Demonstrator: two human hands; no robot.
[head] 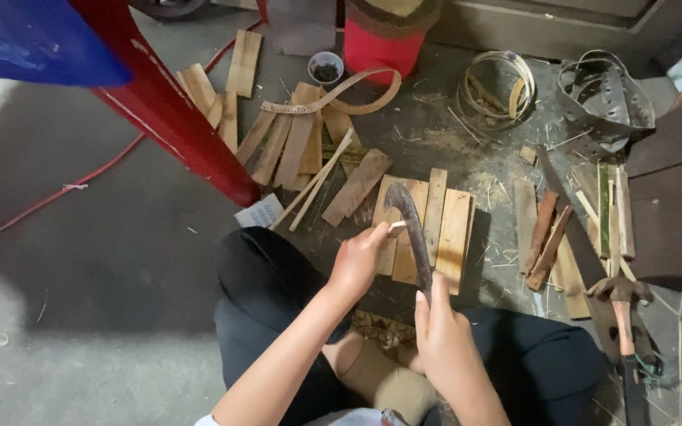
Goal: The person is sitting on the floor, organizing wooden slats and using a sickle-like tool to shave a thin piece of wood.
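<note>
The sliver (395, 226) is a thin pale bamboo strip, pinched at its near end between thumb and fingers of the left hand (357, 259). Its free tip lies against the curved blade (409, 225), just right of that pinch. The right hand (445, 341) is wrapped tight round the blade's handle, below and nearer the body. Beyond the grip, flat slats (444, 225) lie side by side on the floor (120, 260); further right, a hammer (621, 304). Judgement: good work here wants the blade steady, the sliver drawn evenly along the edge, and fingertips kept behind it.
</note>
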